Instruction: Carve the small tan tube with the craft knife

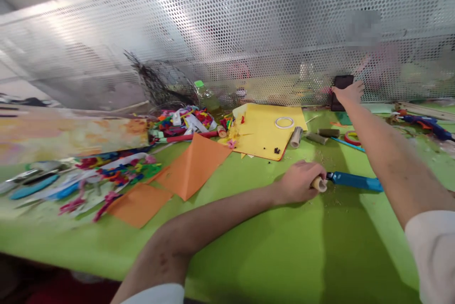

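My left hand rests on the green tabletop, its fingers wrapped round a short hollow tube that looks like bamboo. The tube's open end faces right. Just beyond it lies a tool with a blue handle, its working end partly hidden. My right hand reaches far forward and grips a dark phone, which stands upright against the perforated metal panel. The thumb is at the phone's left edge and the other fingers are on its right. Crumbs lie scattered near the left hand.
More tube pieces lie beside yellow sheets bearing a white ring. Orange paper and colourful craft bits spread leftward. A bottle with a green cap and a blue glue gun are near the perforated panel.
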### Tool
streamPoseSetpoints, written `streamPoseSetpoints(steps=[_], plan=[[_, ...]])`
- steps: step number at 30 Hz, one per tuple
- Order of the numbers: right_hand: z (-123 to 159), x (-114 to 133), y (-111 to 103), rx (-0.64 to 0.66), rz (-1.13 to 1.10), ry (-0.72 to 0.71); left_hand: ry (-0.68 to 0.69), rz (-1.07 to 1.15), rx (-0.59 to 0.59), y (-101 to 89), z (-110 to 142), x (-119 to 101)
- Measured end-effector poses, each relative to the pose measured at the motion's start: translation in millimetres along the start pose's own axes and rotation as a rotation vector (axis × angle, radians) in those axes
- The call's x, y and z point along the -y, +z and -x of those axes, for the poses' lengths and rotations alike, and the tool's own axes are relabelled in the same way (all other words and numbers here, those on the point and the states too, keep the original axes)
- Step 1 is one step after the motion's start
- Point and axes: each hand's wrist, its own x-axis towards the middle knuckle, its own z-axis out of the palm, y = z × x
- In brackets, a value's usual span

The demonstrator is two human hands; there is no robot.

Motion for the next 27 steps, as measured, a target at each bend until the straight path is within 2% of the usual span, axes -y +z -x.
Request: streamPoseSetpoints(steps=[1, 3, 12, 27], plan=[[-0.5, 2.8, 4.0, 0.014, -0.029, 0.136, -0.008, -0.002, -0.006, -0.3, 0.2, -0.3], [-0.5, 6.4, 9.2, 0.021, -0.047, 0.193, -0.006, 0.000, 0.000, -1.4, 0.5, -1.3], [1.0, 11.3, 20.6, 0.010, -0.085, 0.212, -0.015, -0.037, 0.048, -4.1, 0.4, -4.5], [-5.7, 4.7, 29.1, -0.014, -0.130, 0.226, 0.004, -0.007, 0.001, -4.5, 1.7, -4.1]])
